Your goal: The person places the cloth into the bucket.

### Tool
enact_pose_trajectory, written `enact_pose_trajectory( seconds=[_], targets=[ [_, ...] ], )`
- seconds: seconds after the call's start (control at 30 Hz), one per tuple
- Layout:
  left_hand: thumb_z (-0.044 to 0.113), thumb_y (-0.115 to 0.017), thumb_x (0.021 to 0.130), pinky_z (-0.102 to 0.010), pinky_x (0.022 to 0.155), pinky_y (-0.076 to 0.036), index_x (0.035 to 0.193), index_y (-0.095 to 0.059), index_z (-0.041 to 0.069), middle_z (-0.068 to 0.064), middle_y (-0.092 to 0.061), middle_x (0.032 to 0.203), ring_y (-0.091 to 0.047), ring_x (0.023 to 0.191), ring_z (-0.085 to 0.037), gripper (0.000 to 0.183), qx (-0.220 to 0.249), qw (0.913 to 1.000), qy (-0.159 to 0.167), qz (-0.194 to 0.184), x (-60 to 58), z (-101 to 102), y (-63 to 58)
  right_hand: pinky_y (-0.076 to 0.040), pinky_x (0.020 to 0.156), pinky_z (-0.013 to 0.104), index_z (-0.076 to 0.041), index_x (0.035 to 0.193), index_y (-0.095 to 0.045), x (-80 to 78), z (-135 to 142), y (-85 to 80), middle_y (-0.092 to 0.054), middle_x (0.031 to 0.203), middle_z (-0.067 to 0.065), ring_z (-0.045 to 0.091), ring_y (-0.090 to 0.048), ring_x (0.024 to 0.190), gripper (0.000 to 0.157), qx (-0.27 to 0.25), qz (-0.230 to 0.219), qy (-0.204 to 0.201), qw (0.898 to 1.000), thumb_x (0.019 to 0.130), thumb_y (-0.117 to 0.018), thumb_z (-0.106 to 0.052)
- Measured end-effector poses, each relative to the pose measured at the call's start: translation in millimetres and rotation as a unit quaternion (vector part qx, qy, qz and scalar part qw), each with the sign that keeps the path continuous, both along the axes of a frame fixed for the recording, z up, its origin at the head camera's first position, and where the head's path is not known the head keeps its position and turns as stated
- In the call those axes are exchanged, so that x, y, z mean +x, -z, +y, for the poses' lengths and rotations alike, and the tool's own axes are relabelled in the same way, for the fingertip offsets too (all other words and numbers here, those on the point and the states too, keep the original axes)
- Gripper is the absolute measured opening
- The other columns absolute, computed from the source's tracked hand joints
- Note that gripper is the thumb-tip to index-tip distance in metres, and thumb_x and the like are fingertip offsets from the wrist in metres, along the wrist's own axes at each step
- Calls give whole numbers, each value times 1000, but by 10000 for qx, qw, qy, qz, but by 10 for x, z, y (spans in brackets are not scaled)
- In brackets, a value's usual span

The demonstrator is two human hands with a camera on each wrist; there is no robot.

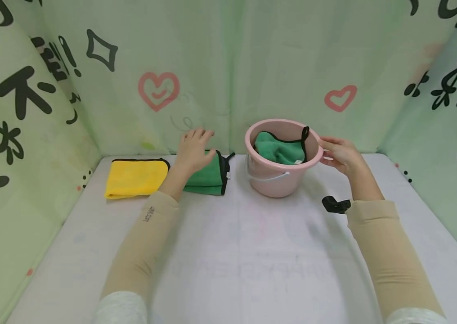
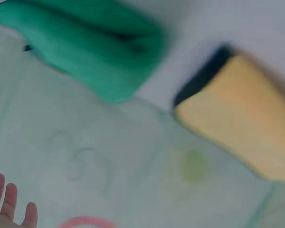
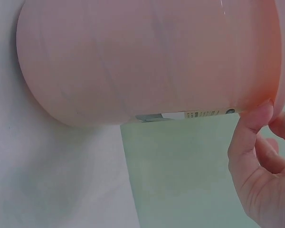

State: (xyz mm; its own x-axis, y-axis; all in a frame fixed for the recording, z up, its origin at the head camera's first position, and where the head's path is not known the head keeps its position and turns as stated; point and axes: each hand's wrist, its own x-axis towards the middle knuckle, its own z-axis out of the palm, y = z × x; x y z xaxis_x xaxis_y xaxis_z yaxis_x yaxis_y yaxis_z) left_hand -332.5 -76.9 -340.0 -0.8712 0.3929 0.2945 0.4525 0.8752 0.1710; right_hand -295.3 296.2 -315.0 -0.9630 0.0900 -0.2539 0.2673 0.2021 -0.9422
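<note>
A pink bucket (image 1: 275, 182) stands upright at the back of the table, a green cloth with black edging (image 1: 279, 150) bunched inside it. My right hand (image 1: 343, 155) pinches the bucket's right rim between thumb and fingers, as the right wrist view also shows. Over a folded green cloth (image 1: 210, 180) on the table hovers my left hand (image 1: 193, 150), fingers spread and holding nothing. Its forearm passes between that cloth and a folded yellow cloth (image 1: 137, 177) to the left. In the left wrist view only some of the left fingertips (image 2: 9, 202) show.
A white-covered table (image 1: 244, 256) meets green printed curtains (image 1: 228, 67) at the back and sides. The bucket's pale handle (image 1: 269, 178) hangs down its front. A small black object (image 1: 335, 204) sits beside the right wrist.
</note>
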Motion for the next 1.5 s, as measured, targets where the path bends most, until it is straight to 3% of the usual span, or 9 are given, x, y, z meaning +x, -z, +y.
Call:
enact_pose_trajectory(
  seconds=[0.13, 0.3, 0.5, 0.77, 1.07, 1.5],
  targets=[
    [34, -47, 90, -52, 102, -21, 136, -38, 17, -9, -36, 136, -30, 126, -31, 50, -169, 9981, -224, -554, -73, -258, 230, -48, 73, 17, -7, 143, -27, 1, 21, 4, -43, 112, -2, 13, -46, 99, 67, -7, 10, 16, 10000, 89, -52, -38],
    [39, -50, 89, -56, 106, -14, 141, -31, 17, -12, -28, 144, -23, 132, -34, 60, -613, 9914, -306, -1111, -132, -440, 458, -48, 73, 17, -7, 142, -28, 7, 24, -3, -44, 111, -3, 13, -46, 98, 68, -35, -14, 58, 10000, 88, -53, -38],
    [42, -49, 88, -54, 106, -17, 143, -28, 17, -13, -22, 147, -22, 133, -35, 64, -1143, 9815, -135, -1530, -153, -504, 635, -49, 72, 17, -8, 142, -29, 8, 0, -6, -45, 110, -4, 12, -48, 95, 67, -140, -54, 155, 9998, 88, -55, -37],
    [43, -50, 86, -55, 107, -13, 145, -23, 15, -15, -18, 150, -18, 135, -36, 72, -1155, 9754, -148, -1874, -152, -464, 812, -49, 72, 17, -8, 143, -27, 1, 0, 6, -44, 111, -3, 14, -46, 99, 68, -102, -46, 88, 9999, 88, -54, -37],
    [37, -51, 83, -54, 105, -20, 143, -28, 13, -18, -25, 145, -21, 134, -35, 69, -793, 9771, -398, -1935, -191, -367, 900, -48, 72, 17, -8, 143, -28, 2, -10, 30, -44, 111, -4, 14, -46, 99, 66, -70, 41, 190, 9998, 89, -52, -37],
    [22, -55, 83, -52, 98, -31, 138, -36, 8, -18, -37, 134, -35, 123, -33, 60, -707, 9794, -392, -1849, -168, -256, 837, -49, 72, 17, -9, 143, -29, 7, 5, 31, -44, 111, -3, 15, -46, 98, 67, -122, 29, 218, 9997, 87, -55, -38]
  ],
)
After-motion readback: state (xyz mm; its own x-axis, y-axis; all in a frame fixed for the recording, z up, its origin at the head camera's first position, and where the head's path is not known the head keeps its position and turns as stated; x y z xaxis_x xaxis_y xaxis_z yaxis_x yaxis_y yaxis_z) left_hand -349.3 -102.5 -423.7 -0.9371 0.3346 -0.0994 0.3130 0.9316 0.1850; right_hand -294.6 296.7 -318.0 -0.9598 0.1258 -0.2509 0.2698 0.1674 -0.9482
